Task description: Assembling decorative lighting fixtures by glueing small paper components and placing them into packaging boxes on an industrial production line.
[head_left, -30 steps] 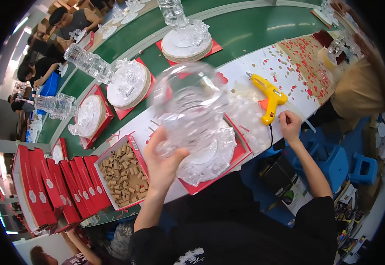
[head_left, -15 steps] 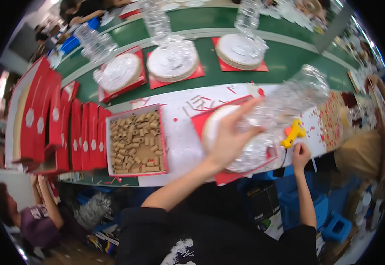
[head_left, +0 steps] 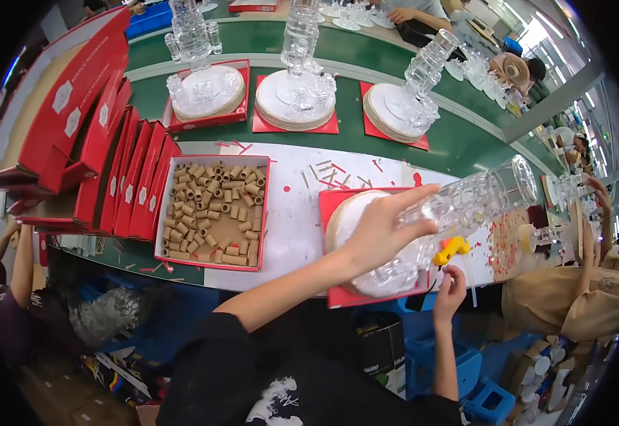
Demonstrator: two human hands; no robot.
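My left hand [head_left: 386,231] grips a clear plastic tower-shaped piece [head_left: 458,202] between thumb and fingers; the tower leans to the right. Under it, a thick round white disc with a tan edge [head_left: 348,213] lies on a red box lid [head_left: 338,297], with more clear parts on top. A yellow glue gun [head_left: 453,250] is just right of the disc, a dark cord below it. Below the gun is my right hand [head_left: 451,292], apart from it, fingers curled. Whatever those fingers may hold is too small to make out.
On the left stands a red-edged box of short brown cardboard tubes [head_left: 214,213], beside stacked red boxes [head_left: 61,106]. Three similar towers on white discs [head_left: 295,99] line the green table's far side. Red scraps [head_left: 497,245] are scattered at right. Other people work around.
The whole view has shifted and turned. My left hand still holds the clear tower, with its far end now lower. My right hand's fingers are less tightly closed than before.
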